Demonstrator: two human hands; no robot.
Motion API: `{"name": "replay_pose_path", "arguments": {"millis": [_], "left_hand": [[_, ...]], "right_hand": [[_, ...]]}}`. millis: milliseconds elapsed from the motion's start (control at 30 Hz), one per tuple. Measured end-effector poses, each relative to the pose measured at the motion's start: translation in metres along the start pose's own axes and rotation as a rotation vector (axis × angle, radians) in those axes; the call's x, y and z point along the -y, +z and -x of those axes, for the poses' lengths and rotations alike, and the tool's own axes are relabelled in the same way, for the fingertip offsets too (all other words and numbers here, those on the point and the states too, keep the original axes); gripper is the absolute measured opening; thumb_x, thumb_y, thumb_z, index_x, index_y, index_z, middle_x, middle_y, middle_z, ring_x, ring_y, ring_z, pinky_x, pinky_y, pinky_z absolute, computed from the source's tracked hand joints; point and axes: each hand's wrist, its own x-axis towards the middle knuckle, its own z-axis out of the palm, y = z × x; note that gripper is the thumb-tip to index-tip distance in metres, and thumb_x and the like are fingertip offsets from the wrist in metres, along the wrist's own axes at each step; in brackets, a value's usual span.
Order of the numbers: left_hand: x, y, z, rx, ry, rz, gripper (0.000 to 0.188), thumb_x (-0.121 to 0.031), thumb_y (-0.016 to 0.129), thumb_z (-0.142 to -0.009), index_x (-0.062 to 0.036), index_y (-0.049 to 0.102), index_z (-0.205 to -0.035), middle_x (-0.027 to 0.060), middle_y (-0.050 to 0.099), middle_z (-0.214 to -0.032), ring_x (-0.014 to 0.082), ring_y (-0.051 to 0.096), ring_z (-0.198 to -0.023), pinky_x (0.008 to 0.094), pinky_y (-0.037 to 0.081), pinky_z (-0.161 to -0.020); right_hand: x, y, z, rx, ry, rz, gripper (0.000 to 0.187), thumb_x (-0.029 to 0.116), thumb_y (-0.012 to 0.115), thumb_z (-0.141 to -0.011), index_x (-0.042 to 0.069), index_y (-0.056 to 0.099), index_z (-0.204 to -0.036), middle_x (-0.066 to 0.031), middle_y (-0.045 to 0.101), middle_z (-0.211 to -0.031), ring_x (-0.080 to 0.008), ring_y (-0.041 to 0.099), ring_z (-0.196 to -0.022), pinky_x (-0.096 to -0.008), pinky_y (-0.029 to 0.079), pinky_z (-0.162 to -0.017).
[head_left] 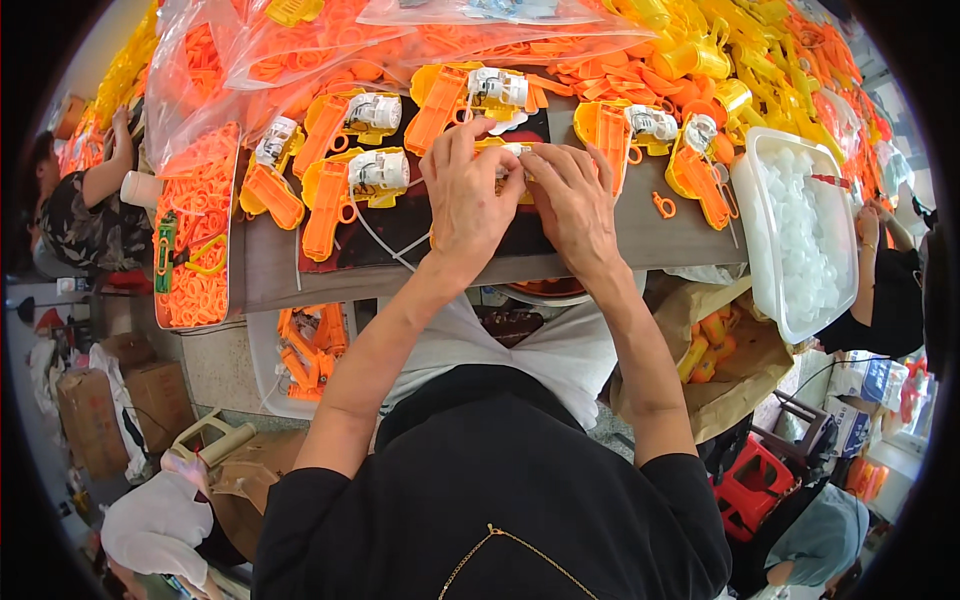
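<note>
Across the grey table [650, 240], orange toy shells [330, 195] crowd both hands [470, 195].

Glossy orange-and-yellow plastic toy shells [340, 185] lie on a matt grey tabletop [660, 235] beside a translucent plastic tub [765, 270].

Black short-sleeved top, thin gold chain at the neckline, white cloth over the lap; forearms bare, left hand [468, 195] and right hand [572, 205] ungloved.

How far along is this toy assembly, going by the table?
Done, apparently: several half shells lie with white units fitted. In hand: the left hand and right hand press on one more shell. Left: bags of orange parts and a tub of white pieces.
</note>
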Motion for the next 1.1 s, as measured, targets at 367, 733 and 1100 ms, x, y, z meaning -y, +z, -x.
{"name": "replay_pose_path", "arguments": {"millis": [367, 733, 1100], "left_hand": [[0.011, -0.015, 0.014, 0.045, 0.215, -0.065, 0.025, -0.011, 0.072, -0.082, -0.0075, 0.071, -0.107, 0.0074, 0.059, -0.127, 0.0289, 0.052, -0.121, 0.0454, 0.038, -0.105], [0.028, -0.007, 0.000, 0.131, 0.362, -0.108, 0.035, -0.009, 0.070, -0.081, -0.0075, 0.069, -0.116, 0.0060, 0.063, -0.123, 0.0247, 0.057, -0.115, 0.0408, 0.043, -0.102], [0.022, -0.029, 0.025, 0.350, 0.293, -0.041, 0.061, -0.011, 0.067, -0.089, -0.0049, 0.047, -0.146, 0.0151, 0.041, -0.153, 0.0381, 0.032, -0.143, 0.0475, 0.028, -0.118]], "right_hand": [[0.004, 0.017, 0.001, -0.137, 0.090, -0.091, 0.030, 0.006, 0.073, -0.080, 0.007, 0.066, -0.109, -0.0059, 0.065, -0.114, -0.0282, 0.058, -0.107, -0.0425, 0.041, -0.098], [0.004, 0.020, 0.003, -0.117, 0.113, -0.114, 0.037, 0.005, 0.075, -0.079, 0.009, 0.065, -0.115, -0.0086, 0.063, -0.121, -0.0311, 0.056, -0.113, -0.0422, 0.041, -0.100], [-0.052, -0.031, 0.024, 0.007, 0.292, 0.180, 0.039, 0.012, 0.070, -0.084, 0.003, 0.059, -0.121, -0.0156, 0.049, -0.142, -0.0368, 0.048, -0.127, -0.0463, 0.041, -0.104]]}}
